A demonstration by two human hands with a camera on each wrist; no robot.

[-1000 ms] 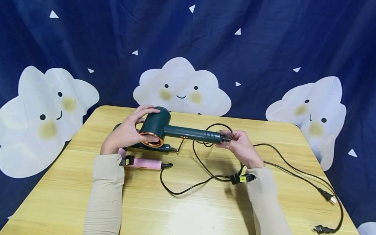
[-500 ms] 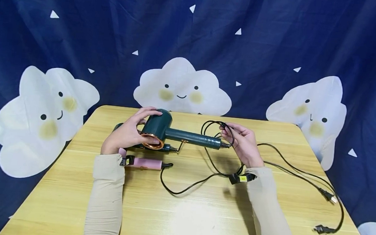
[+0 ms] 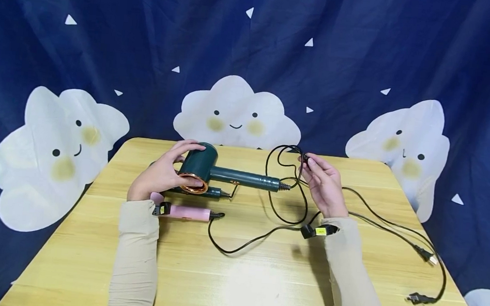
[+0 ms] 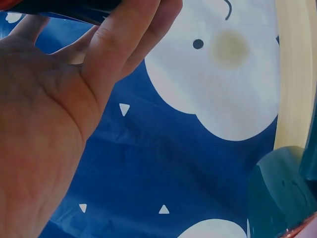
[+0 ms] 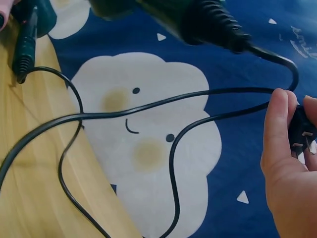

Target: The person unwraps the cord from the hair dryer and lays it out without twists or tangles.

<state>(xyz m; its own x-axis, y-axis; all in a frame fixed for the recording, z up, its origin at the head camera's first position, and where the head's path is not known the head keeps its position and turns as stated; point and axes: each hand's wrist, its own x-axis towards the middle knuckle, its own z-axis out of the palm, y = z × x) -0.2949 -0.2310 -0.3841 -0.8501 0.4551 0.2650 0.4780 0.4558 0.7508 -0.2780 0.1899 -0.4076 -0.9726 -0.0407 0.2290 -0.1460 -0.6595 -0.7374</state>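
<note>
In the head view, my left hand (image 3: 155, 177) grips a dark green hair dryer (image 3: 243, 177) by its barrel, fingers over the top and thumb at the copper-rimmed end. The dryer is held up off the table, its handle pointing right. My right hand (image 3: 325, 187) pinches the black plug (image 5: 300, 130) at the end of a looped power cord (image 5: 163, 101); metal prongs show in the right wrist view. Below the raised dryer lies a second green hair dryer (image 3: 208, 192), partly hidden. A pink hair dryer (image 3: 189, 213) rests nearer, partly covered by the left wrist.
The wooden table (image 3: 198, 285) carries black cords that run rightward under the right arm. A plug (image 3: 425, 255) and another plug (image 3: 421, 298) lie near its right edge. A dark blue curtain (image 3: 255, 37) with cloud prints hangs behind.
My right hand has left the base of the raised dryer's handle and moved up and right, drawing the cord into loops with the plug in its fingers. The left hand keeps hold of the dryer.
</note>
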